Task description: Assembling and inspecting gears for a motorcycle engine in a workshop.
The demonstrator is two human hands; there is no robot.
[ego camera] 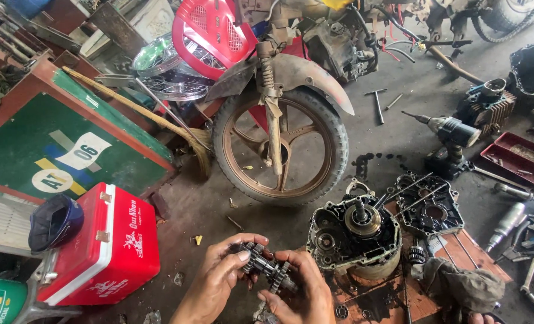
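My left hand (219, 282) and my right hand (303, 291) together hold a dark, greasy gear shaft (265, 265) with several toothed gears on it, low in the middle of the view. Each hand grips one end of the shaft. Just right of my hands an opened engine crankcase half (354, 234) sits on a stained wooden board (471, 249). A second crankcase half (429, 207) with long studs lies beside it.
A motorcycle front wheel (279, 147) with its fork stands on the concrete ahead. A red cooler box (108, 243) with a dark cap (54, 222) is at left. A cordless drill (453, 135), a red parts tray (519, 159), an engine cylinder (489, 102) and loose tools (519, 231) lie at right.
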